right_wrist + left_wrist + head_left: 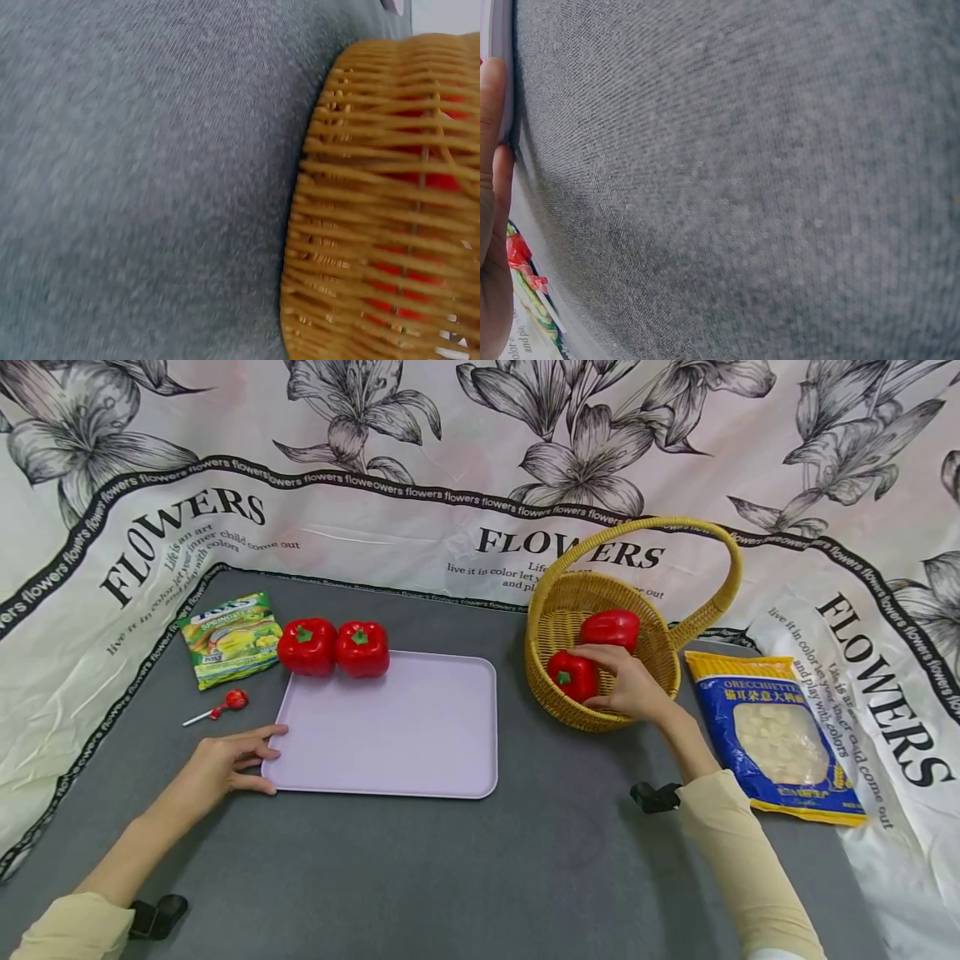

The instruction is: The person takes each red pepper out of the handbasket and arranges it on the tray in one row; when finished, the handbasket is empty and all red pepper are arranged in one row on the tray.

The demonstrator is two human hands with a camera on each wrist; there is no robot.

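In the head view a lilac tray [382, 727] lies on the grey table. My left hand [228, 764] touches its left edge, thumb at the near corner; the left wrist view catches part of that hand [491, 202] beside the tray's rim [506, 82]. Two red bell peppers, one on the left [307, 646] and one on the right [362, 649], sit at the tray's far left corner. My right hand [626, 685] reaches into a yellow wicker basket [543, 693] and holds a red bell pepper [573, 676] between thumb and fingers. Another red pepper [611, 628] lies behind it.
A green soup packet [232, 639] and a red lollipop [236, 698] lie left of the tray. Right of the basket is a blue and yellow pasta bag [780, 735]. The basket's tall handle [723, 602] arches above it. Flower-printed cloth [390, 535] borders the table's back.
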